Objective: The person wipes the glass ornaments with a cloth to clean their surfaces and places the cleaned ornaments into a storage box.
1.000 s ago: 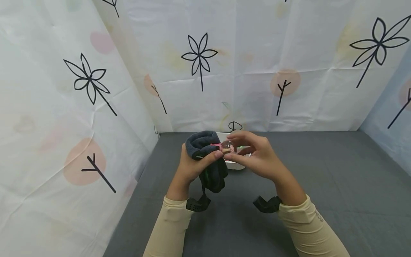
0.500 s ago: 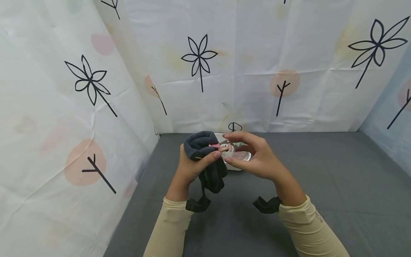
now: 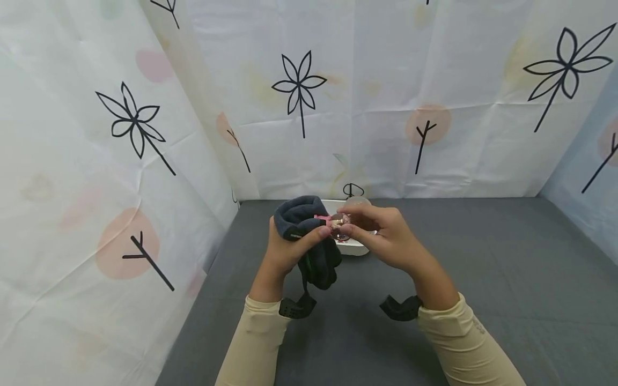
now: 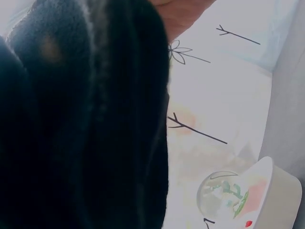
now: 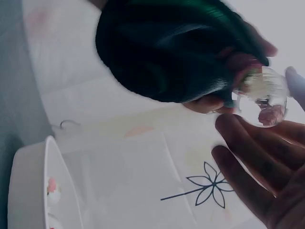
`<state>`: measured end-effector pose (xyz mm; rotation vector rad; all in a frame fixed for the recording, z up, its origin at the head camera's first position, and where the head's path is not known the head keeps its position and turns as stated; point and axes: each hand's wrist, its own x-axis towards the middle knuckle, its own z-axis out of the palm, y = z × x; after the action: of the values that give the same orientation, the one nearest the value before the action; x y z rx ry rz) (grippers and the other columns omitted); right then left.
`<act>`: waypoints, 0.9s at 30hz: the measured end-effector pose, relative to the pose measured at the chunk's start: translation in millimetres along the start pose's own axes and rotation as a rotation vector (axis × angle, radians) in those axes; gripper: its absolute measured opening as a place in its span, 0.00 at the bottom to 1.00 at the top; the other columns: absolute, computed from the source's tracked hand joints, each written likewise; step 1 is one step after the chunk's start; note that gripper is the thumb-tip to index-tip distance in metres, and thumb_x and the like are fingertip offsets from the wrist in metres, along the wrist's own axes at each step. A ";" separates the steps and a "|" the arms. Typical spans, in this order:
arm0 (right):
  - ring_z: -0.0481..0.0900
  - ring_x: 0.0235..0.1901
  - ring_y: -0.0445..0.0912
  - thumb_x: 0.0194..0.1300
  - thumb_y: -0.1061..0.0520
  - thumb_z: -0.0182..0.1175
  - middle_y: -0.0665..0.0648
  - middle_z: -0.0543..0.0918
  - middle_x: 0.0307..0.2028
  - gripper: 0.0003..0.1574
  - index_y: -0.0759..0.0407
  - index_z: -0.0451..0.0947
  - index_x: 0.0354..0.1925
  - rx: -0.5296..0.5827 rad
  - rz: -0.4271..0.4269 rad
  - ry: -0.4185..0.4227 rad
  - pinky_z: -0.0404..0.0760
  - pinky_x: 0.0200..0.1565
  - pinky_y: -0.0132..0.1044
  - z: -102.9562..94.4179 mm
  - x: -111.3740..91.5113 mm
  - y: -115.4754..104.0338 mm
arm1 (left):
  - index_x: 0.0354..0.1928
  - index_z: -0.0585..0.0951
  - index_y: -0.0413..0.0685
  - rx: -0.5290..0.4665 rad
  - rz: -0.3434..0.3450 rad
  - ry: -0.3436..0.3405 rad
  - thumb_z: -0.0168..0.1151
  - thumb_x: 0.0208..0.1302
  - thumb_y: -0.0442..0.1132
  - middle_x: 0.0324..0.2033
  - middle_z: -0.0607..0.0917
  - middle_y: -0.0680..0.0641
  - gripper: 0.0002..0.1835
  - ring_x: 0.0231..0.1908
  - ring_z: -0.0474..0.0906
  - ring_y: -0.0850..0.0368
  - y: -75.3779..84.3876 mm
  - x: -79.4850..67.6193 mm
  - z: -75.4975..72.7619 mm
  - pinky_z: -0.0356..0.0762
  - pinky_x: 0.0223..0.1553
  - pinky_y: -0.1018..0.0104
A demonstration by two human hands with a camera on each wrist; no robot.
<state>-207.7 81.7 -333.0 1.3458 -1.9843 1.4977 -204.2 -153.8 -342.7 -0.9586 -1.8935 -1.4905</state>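
My left hand (image 3: 285, 252) grips a folded, soft dark blue cloth bundle (image 3: 301, 212), its thumb lying along the near side. Beside that thumb is a small clear ball (image 5: 269, 98) with pale and pink bits inside. A pink piece (image 3: 322, 217) shows where the ball meets the cloth. My right hand (image 3: 386, 233) holds the ball between thumb and fingertips from the right. In the left wrist view the dark cloth fills the left half and hides the ball.
Behind the hands a white box (image 3: 354, 250) stands on the grey table (image 3: 483, 268). Another clear ball (image 4: 221, 193) with green bits inside shows at the box in the left wrist view. Patterned cloth walls (image 3: 376, 69) rise at the back and left.
The right thumb and fingers spread wider, then drew together round the ball, whose contents now show from another side. The clear ball behind them has come into view. The left hand stays put.
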 end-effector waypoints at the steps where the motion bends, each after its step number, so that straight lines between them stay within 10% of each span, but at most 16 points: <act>1: 0.92 0.38 0.44 0.66 0.73 0.68 0.62 0.91 0.43 0.21 0.69 0.83 0.58 -0.019 0.014 0.006 0.89 0.41 0.33 0.3 -0.2 -0.3 | 0.40 0.89 0.41 -0.002 -0.004 0.000 0.72 0.67 0.62 0.37 0.88 0.43 0.28 0.37 0.82 0.53 0.6 0.0 0.1 0.84 0.41 0.64; 14: 0.85 0.50 0.45 0.53 0.75 0.77 0.61 0.85 0.59 0.39 0.66 0.80 0.63 -0.004 -0.009 -0.010 0.90 0.50 0.39 -1.2 -1.1 -0.9 | 0.39 0.90 0.43 -0.002 0.044 0.015 0.72 0.68 0.59 0.36 0.89 0.44 0.24 0.39 0.83 0.52 1.2 1.0 -1.0 0.84 0.46 0.61; 27: 0.85 0.47 0.44 0.51 0.74 0.78 0.60 0.86 0.51 0.33 0.65 0.83 0.56 0.023 -0.036 0.004 0.90 0.48 0.37 0.0 -1.7 -2.2 | 0.38 0.90 0.42 -0.031 0.048 -0.008 0.72 0.70 0.55 0.37 0.89 0.42 0.21 0.39 0.83 0.52 1.1 0.9 0.1 0.85 0.46 0.61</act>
<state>-205.1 82.5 -333.0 1.3800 -1.9353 1.5102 -203.8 -153.3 -341.4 -1.0179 -1.8455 -1.4940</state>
